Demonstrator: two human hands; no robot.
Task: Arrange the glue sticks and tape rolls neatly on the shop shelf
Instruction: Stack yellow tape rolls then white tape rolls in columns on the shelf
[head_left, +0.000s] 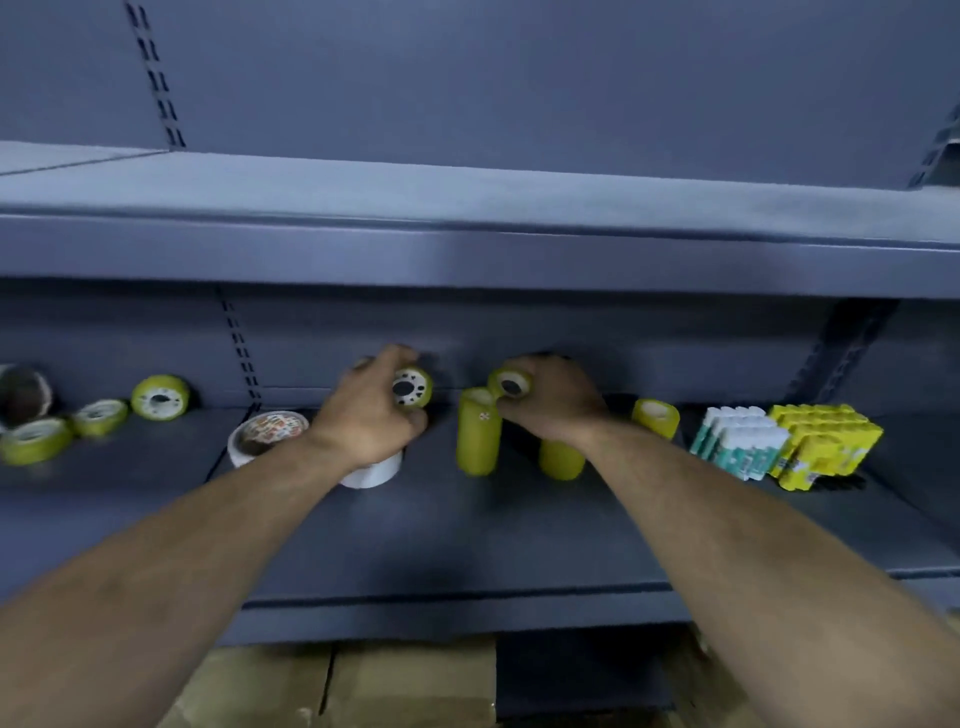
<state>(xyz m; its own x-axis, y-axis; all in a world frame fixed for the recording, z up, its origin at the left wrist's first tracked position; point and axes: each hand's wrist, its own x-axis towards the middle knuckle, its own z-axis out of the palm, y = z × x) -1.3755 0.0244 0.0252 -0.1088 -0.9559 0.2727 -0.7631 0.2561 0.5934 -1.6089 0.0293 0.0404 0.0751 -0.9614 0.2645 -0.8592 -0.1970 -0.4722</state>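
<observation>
Left hand (371, 410): fingers are curled round a yellow-green tape roll with a white, black-spotted side face (412, 388), held on edge just left of the tall upright stack of yellow-green tape rolls (478, 439), which is taken here as the reference. Right hand (550, 397): fingers are clasped over a second yellow-green tape roll with a dark core (511, 383), held at the stack's upper right edge and seemingly touching its rim (blur prevents certainty).

The step in hand is judged to be stacking. Each roll is best turned flat, centred over the stack's top and lowered with its edges flush. One roll should be set at a time, since the stack is narrow and may topple if nudged sideways.

Both forearms are extended into the bay of the grey-blue metal shelf (467, 545), backs of the hands upward. A shorter yellow-green stack (561, 460) stands right of the reference, under the right wrist. A white tape roll lying flat (371, 473) is seen left of it, under the left wrist. Packs of glue sticks, white-teal (743, 441) and yellow (826, 441), lie well to its right.
</observation>
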